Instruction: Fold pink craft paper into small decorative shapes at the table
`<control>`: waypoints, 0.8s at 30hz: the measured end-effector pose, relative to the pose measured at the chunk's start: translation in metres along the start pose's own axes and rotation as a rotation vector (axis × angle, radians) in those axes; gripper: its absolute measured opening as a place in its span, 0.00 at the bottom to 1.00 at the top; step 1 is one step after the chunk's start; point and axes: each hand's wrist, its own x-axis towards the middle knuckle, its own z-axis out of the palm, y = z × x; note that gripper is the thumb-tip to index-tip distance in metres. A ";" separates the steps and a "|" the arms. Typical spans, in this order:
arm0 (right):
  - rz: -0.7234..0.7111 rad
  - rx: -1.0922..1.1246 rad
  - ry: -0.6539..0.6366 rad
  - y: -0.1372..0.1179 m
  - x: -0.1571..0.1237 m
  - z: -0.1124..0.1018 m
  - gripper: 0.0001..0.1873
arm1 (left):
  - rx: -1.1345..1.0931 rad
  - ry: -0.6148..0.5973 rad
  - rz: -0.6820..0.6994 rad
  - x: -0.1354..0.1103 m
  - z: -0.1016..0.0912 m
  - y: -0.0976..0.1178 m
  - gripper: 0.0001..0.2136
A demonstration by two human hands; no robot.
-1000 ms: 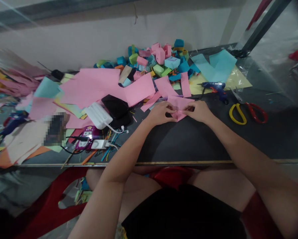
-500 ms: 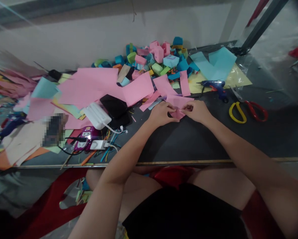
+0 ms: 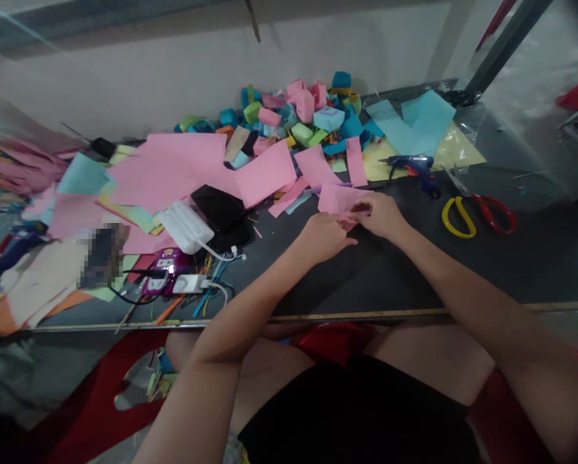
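Observation:
A piece of pink paper (image 3: 339,197) lies on the dark tabletop in front of me, its near edge partly folded. My right hand (image 3: 381,217) pinches that edge from the right. From the left, my left hand (image 3: 323,238) has its fingers curled onto the same edge, with the thumb stretched out toward me. The fingertips hide part of the fold. Just beyond the sheet are pink paper strips (image 3: 356,161) and another pink piece (image 3: 316,165).
Scissors (image 3: 495,214) with yellow and red handles and a blue glue gun (image 3: 417,165) lie to the right. Folded paper boxes (image 3: 305,105) are heaped at the back. Leftward are pink sheets (image 3: 173,167), a white power bank (image 3: 186,227) and a purple power strip (image 3: 165,267).
My left hand has shifted slightly toward me and turned, its fingers now closer to my right hand. The near part of the pink paper is more folded and covered.

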 end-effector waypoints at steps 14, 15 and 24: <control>-0.158 -0.324 -0.017 0.007 -0.010 0.002 0.55 | 0.141 0.043 -0.170 -0.004 0.044 0.050 0.40; -0.142 -0.324 -0.008 0.014 -0.008 0.001 0.58 | 0.114 0.042 -0.172 -0.004 0.044 0.049 0.40; 0.015 -0.339 0.068 0.039 0.001 -0.030 0.67 | 0.022 0.165 -0.209 -0.005 0.045 0.048 0.36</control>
